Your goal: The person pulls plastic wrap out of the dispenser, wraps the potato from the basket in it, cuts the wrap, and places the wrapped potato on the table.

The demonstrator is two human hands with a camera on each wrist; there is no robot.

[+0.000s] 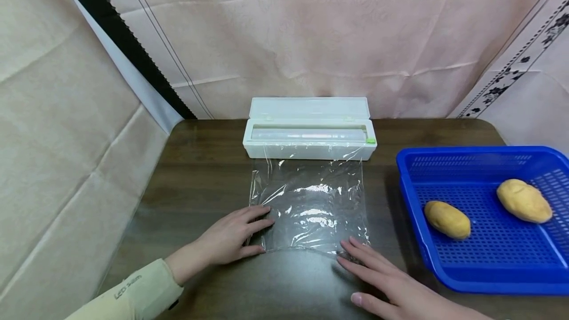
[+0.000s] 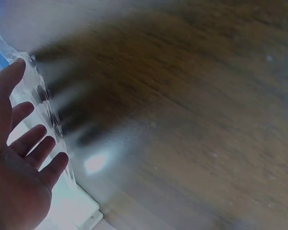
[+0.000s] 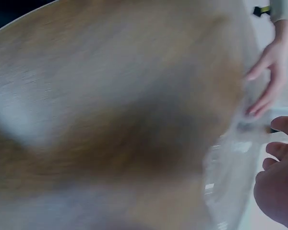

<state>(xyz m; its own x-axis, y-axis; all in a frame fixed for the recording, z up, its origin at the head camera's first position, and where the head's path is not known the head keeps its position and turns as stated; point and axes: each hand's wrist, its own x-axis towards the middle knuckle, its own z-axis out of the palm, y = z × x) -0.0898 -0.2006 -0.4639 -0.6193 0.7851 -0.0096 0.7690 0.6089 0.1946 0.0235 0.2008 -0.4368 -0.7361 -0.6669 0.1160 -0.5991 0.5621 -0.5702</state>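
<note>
Left grip (image 1: 228, 237) at film (image 1: 311, 201), roll (image 1: 306, 135) in box (image 1: 308, 108), potatoes (image 1: 447, 220) in basket (image 1: 511, 280)

Blurred brown tabletop (image 3: 110, 105), 2 hands (image 3: 273, 67) (image 3: 281, 184) at the right, clear shiny film (image 3: 228, 175) near them, pale sleeve (image 3: 282, 10)

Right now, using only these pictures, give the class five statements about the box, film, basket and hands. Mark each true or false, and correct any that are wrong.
1. The white box stands with its lid open. True.
2. Clear film stretches from the box towards the person. True.
3. The blue basket holds three potatoes. False: it holds two potatoes.
4. The left hand is clenched in a fist. False: its fingers are extended and spread.
5. The right hand is inside the basket. False: it is outside, at the near right corner of the film.
</note>
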